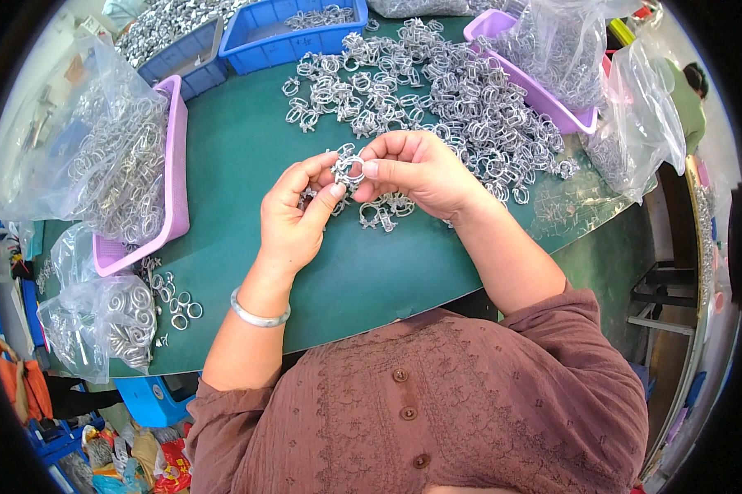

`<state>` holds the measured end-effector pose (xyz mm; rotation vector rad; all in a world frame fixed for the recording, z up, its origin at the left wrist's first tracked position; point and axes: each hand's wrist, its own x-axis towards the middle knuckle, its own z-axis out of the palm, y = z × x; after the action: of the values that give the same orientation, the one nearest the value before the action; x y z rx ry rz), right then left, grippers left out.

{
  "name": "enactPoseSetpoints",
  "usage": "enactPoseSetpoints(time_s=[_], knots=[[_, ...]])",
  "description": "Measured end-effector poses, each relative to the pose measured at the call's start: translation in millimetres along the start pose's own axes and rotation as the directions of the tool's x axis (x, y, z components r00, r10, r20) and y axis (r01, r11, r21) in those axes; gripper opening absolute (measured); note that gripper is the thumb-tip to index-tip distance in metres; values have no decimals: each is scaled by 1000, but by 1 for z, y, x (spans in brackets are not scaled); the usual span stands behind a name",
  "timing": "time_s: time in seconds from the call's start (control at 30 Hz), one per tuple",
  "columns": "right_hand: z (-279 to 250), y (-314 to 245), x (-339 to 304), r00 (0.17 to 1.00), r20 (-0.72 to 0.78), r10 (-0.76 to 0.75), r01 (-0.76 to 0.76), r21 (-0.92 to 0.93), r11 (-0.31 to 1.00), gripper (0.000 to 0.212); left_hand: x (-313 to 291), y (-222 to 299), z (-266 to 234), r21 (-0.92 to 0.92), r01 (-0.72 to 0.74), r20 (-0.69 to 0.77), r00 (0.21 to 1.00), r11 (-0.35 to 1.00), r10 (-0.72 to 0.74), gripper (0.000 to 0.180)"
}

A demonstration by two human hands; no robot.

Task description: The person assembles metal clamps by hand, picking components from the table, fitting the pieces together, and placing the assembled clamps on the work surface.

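Over the green table, both my hands meet on a silver ring-shaped metal clamp. My left hand is closed, pinching its left side between thumb and fingers. The thumb and fingers of my right hand grip the right side of the ring. A few more clamps show below and behind the left fingertips, and I cannot tell whether that hand holds any of them. Just beyond and to the right of my hands lies a large loose pile of similar clamps. Several loose clamps rest beneath my right hand.
On the left, a purple basket bears a clear bag of metal rings; a smaller bag and loose rings lie nearer. Blue bins stand at the back. Another purple basket with bagged clamps is at the far right.
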<state>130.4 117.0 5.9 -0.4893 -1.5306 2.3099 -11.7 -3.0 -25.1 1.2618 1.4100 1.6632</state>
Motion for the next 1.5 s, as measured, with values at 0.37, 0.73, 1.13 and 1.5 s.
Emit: enactPoseSetpoints(time_s=[0.37, 0.73, 1.13, 1.5], knots=[[-2, 0, 0, 1000, -14, -3, 3, 4, 1000, 15, 1, 3, 1, 16, 37, -7, 999, 999, -37, 23], [2, -2, 0, 999, -47, -14, 14, -3, 1000, 11, 2, 5, 0, 140, -14, -28, 999, 990, 18, 5], [-1, 1, -1, 998, -15, -54, 53, -51, 997, 13, -1, 9, -1, -4, 81, 17, 997, 997, -81, 5], [-3, 7, 4, 981, 67, -181, 188, -104, 977, 15, 0, 4, -4, 2, 88, -2, 996, 996, -88, 13]])
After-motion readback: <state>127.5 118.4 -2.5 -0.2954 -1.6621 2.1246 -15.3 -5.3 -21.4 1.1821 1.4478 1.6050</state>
